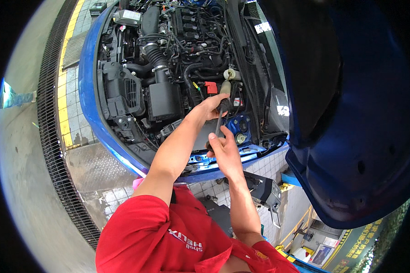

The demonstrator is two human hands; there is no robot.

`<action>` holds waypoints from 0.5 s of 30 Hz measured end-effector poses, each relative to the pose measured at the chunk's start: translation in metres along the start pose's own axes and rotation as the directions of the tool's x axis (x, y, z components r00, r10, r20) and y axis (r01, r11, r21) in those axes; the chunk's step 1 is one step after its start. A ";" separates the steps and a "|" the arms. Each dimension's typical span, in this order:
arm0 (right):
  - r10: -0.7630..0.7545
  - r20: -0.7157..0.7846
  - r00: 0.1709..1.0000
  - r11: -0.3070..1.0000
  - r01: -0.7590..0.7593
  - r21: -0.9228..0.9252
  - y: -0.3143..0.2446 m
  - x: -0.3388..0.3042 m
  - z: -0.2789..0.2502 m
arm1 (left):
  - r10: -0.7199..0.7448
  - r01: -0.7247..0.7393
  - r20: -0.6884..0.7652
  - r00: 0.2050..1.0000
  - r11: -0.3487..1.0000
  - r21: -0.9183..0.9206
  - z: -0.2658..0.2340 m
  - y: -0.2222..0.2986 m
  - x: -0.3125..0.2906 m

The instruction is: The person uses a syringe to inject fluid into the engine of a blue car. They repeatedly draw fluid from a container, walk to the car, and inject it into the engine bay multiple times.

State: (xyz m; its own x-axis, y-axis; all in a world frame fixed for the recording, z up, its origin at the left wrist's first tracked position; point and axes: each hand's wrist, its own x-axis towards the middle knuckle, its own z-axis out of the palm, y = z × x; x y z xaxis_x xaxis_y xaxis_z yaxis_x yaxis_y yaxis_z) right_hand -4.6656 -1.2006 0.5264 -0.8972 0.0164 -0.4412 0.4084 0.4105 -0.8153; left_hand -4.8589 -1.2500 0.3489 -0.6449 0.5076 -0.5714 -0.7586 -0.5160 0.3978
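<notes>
A hand suction pump with a pale, cloudy barrel (pixel 226 87) and a grey rod (pixel 219 122) is held between my two hands. My left hand (pixel 210 107) is closed round the dark end of the barrel. My right hand (pixel 226 152) is closed on the dark handle at the near end of the rod, which is drawn well out. The barrel's far end points at a pale fluid reservoir (pixel 233 74) beside the windscreen cowl. Whether its tip goes inside cannot be made out. Just left of the barrel is a red battery terminal cover (pixel 211 87).
The blue car's engine bay holds a black air filter box (pixel 165 101), a ribbed intake hose (pixel 155 56) and a blue strut tower (pixel 238 125). The raised bonnet (pixel 351 173) is at the right. A floor grate (pixel 54 136) runs along the left.
</notes>
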 end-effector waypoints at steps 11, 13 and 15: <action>0.073 0.233 0.970 0.991 -0.097 0.096 0.025 0.040 -0.003 | 0.065 -0.064 -0.032 0.997 0.998 0.027 -0.036 0.002 -0.014; 0.071 0.174 0.982 0.987 -0.094 0.131 0.041 0.071 -0.023 | 0.055 -0.053 -0.032 0.998 0.996 0.070 -0.035 0.006 -0.013; 0.091 0.058 0.994 0.973 -0.101 0.208 0.052 0.106 -0.036 | 0.040 -0.037 -0.033 0.999 0.994 0.104 -0.032 0.013 -0.014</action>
State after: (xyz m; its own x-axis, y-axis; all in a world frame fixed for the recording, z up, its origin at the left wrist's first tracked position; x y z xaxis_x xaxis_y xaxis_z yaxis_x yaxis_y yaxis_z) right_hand -4.7456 -1.1450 0.4511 -0.8453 0.0009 -0.5342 0.5227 0.2083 -0.8267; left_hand -4.8568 -1.2861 0.3397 -0.6716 0.4632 -0.5783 -0.7399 -0.4593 0.4914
